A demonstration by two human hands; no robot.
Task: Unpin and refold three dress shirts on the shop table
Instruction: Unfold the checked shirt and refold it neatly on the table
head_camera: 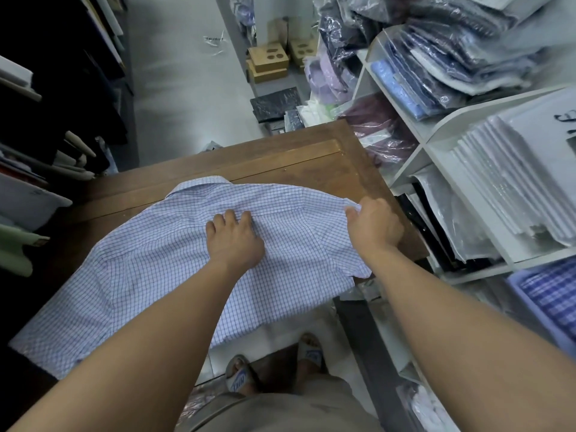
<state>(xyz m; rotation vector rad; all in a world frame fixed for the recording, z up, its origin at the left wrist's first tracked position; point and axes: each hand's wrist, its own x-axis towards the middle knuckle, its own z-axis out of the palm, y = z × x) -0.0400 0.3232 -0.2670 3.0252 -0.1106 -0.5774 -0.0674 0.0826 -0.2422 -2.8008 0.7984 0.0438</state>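
Head view: shows one checked shirt (174,263) opened out, apparently back up, across the wooden table (280,163), collar toward 11 o'clock and hem hanging off the near edge toward 7 o'clock. Presses the cloth down at centre with the left hand (233,241), fingers spread and nearly flat. Pinches the shirt's shoulder edge toward 2 o'clock in the right hand (374,226), fingers curled round the fabric. Reads as early in the refold of this shirt, with neither side folded in yet. Probably unpinned already, though far too small to tell whether any pins remain. Shows no other loose or finished shirt on the table, so cannot tell which of the three this is. Beyond the table, takes in a pale floor (174,88) at 12 o'clock with cardboard boxes (269,60) just right of that. Also white shelving (414,151) from 1 to 4 o'clock stuffed with bagged shirts (442,67), dark hanging garments (62,88) at 10 o'clock, and sandalled feet (240,375) at 6 o'clock.
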